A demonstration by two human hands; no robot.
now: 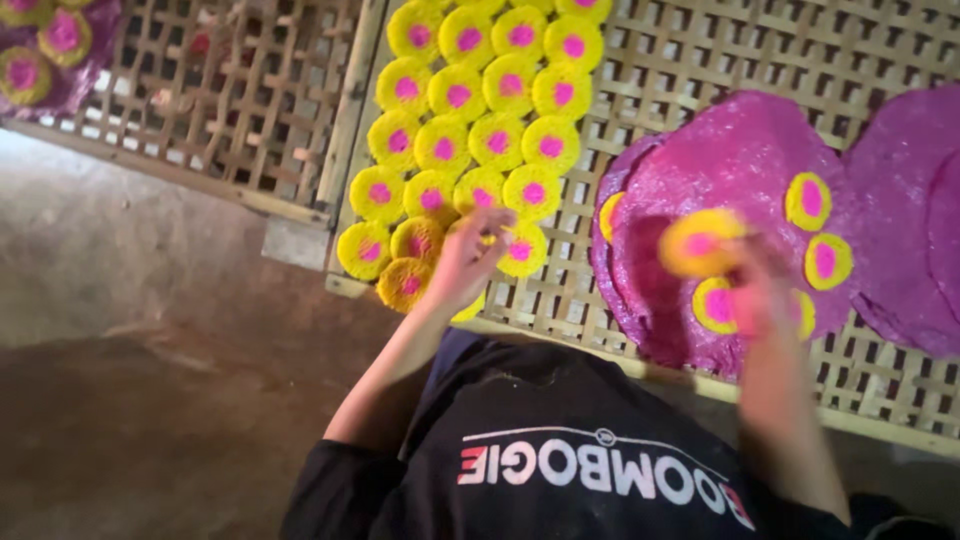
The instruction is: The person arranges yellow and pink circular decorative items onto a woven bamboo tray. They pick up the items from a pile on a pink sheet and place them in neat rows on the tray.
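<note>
I am resting my left hand (465,262) with loosely spread fingers on the yellow discs with pink centres (478,100), which are lying in rows near the front left corner of the bamboo lattice rack (700,50). My right hand (760,295), blurred, is pinching one yellow disc (697,243) above the large pink round sheets (740,160) by the rack's front edge. A second lattice rack (230,90) is lying to the left.
</note>
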